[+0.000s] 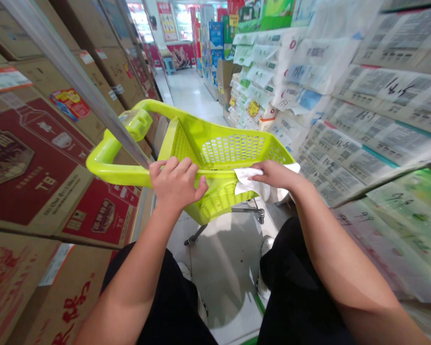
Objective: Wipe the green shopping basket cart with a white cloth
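Note:
A lime-green plastic shopping cart with a perforated basket stands crosswise in front of me. My left hand is closed over its near rim, thumb sticking out, close to the lower end of a slanting metal pole. Farther right along the same rim, my right hand pinches a white wipe, which lies over the edge and hangs down its outer side. Whether the wipe is cloth or paper I cannot tell. The cart's handle is at the left end, with nobody's hand on it.
Stacked cardboard cartons wall the left side. Packs of tissue paper are piled high on the right, beside the cart. Between them a tiled aisle runs back to a blue stool. Wheels stand near my shoes.

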The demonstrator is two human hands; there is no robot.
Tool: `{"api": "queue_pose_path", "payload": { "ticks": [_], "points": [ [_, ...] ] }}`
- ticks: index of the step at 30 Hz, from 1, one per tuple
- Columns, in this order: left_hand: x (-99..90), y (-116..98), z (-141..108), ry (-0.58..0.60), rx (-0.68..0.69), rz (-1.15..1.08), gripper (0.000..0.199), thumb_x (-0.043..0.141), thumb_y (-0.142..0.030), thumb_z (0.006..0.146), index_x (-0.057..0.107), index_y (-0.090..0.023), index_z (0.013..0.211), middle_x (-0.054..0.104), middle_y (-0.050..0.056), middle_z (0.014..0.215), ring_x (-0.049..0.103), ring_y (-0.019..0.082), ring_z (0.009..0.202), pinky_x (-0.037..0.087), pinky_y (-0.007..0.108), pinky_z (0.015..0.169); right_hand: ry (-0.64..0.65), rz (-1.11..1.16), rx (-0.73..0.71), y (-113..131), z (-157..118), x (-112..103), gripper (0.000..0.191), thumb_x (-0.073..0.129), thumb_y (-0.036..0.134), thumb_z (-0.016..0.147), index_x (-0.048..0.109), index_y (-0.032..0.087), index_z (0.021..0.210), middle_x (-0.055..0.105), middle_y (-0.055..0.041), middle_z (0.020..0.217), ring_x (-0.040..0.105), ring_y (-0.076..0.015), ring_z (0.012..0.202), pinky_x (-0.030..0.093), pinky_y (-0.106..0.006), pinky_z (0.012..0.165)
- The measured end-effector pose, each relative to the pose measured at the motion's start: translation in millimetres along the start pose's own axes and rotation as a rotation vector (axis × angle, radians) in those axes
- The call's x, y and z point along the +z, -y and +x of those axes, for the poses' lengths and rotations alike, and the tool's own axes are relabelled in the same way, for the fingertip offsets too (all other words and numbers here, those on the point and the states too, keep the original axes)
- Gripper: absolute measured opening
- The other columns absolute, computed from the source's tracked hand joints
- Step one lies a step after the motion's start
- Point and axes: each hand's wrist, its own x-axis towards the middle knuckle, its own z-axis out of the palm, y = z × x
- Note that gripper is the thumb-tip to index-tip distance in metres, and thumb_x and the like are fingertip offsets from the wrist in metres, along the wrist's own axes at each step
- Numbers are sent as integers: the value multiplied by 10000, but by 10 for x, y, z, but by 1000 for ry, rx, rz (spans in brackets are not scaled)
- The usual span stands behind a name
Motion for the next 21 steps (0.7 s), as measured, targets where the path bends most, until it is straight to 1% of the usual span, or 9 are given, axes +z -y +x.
{"api": "queue_pose_path", "payload": {
  "ticks": [2,4,8,12,14,16,18,19,21],
  "points": [
    [13,-33,10,-40,-20,29,338,456,-517,953,517,-247,760,630,16,796,492,259,853,229,501,929,-40,-113,71,49,-1,40,340,662,498,971,753,205,1119,799,-99,1088,724,-287,959,424,-309,741],
    [25,-71,19,-65,-49,29,345,473,-520,944,519,-249,736,637,28,776,493,268,837,233,517,919,-68,-222,107,119,11,87,401,641,579,974,750,210,1085,798,-111,1045,726,-307,952,396,-320,715],
    [-1,-148,35,-44,-80,-32,375,500,-575,924,562,-254,741,645,40,791,503,284,853,251,554,929,-127,-348,115,338,82,194,506,560,658,996,738,192,1086,787,-158,1087,723,-336,987,398,-347,755],
    [-124,-253,74,32,-15,-60,363,530,-593,903,607,-251,810,673,85,864,538,333,913,291,587,925,-190,-342,91,716,211,309,557,535,683,997,712,167,1108,777,-182,1081,710,-340,1005,409,-365,803],
    [-186,-308,99,78,28,-81,322,579,-563,871,621,-245,844,672,107,906,548,360,951,314,593,925,-245,-303,75,934,278,361,496,545,621,1015,699,161,1118,775,-176,1075,702,-333,1015,409,-371,825],
    [-223,-346,118,95,49,-96,264,611,-508,845,631,-244,860,664,118,925,548,372,968,328,598,931,-305,-255,53,1113,332,400,416,540,540,1032,692,160,1109,772,-164,1080,696,-324,1027,406,-376,839],
    [-229,-352,124,94,52,-115,218,618,-462,831,644,-249,864,657,121,922,544,374,967,334,606,936,-327,-216,37,1208,365,419,386,516,505,1045,695,166,1099,773,-152,1081,695,-313,1029,405,-373,842],
    [-223,-341,122,91,53,-124,213,617,-458,830,651,-251,867,656,122,918,542,375,965,336,610,936,-322,-207,33,1213,374,420,397,504,512,1050,699,171,1105,775,-148,1080,695,-309,1029,405,-370,841],
    [-203,-292,112,78,55,-128,227,615,-474,832,662,-255,870,655,122,909,540,376,962,341,614,931,-302,-213,46,1132,375,404,459,498,582,1043,713,184,1120,783,-146,1075,701,-307,1025,407,-360,831]
  ]
}}
